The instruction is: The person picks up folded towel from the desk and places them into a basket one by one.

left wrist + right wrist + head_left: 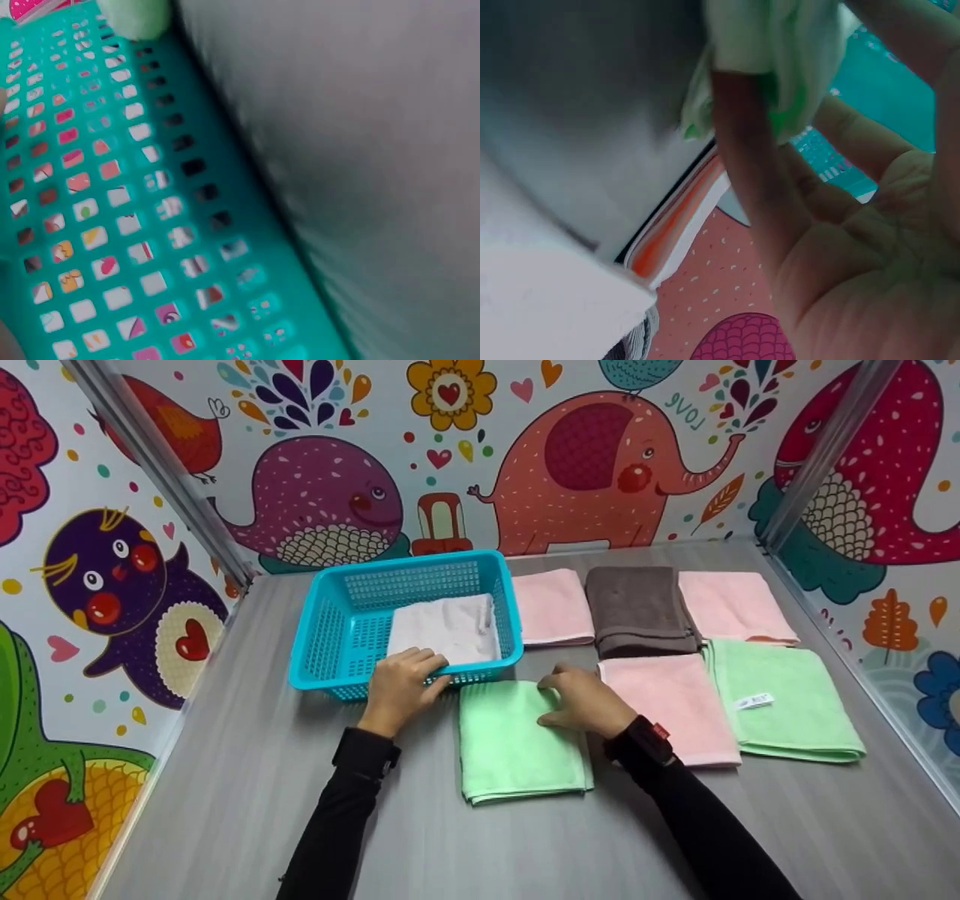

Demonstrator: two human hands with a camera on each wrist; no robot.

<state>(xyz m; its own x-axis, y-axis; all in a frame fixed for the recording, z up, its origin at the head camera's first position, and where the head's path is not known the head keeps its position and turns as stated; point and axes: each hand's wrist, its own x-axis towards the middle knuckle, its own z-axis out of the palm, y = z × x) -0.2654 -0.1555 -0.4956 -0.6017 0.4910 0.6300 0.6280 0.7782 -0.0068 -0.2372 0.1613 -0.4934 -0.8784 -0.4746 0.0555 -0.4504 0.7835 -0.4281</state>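
Observation:
In the head view, my left hand grips the front rim of a turquoise plastic basket, its fingers over the edge. A folded white towel lies inside the basket. The left wrist view shows the basket's perforated wall up close. My right hand rests at the upper right of a folded light green towel, thumb and forefinger apart. This towel lies just in front of the basket. In the right wrist view, the green towel's layered edge touches the fingers; part of the contact is hidden.
To the right lie more folded towels: a pink one beside the basket, a brown one, a pink one at the back, a pink one nearer, and a labelled green one. Patterned walls enclose the grey table.

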